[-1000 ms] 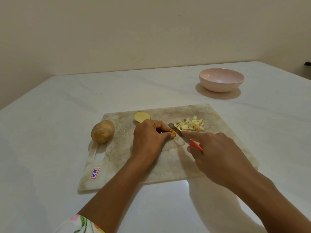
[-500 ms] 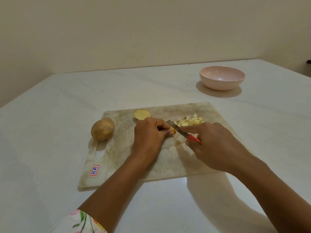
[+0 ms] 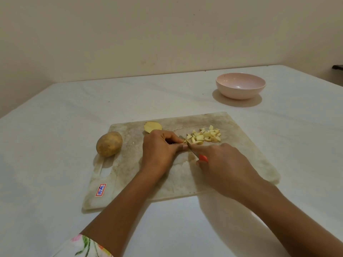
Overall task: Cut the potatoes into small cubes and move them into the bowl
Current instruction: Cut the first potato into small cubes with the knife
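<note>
On the worn pale rectangular cutting board (image 3: pixel 130 164), the left hand (image 3: pixel 159 151) pinches a small potato piece (image 3: pixel 184 141) with curled fingers. The right hand (image 3: pixel 222 164) grips a red-handled knife (image 3: pixel 193 151). Pale potato cubes (image 3: pixel 204 136) lie near the board's far edge, and the pink round bowl (image 3: pixel 240 86) stands beyond it.

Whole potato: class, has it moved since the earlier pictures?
No. The whole potato still sits at the cutting board's left edge, just beyond its handle slot.

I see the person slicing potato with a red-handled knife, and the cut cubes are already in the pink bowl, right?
Not quite. The head view shows the cut cubes piled on the cutting board; the pink bowl stands apart and looks empty. The rest holds: the right hand slices with the red-handled knife while the left hand steadies the potato piece.
</note>
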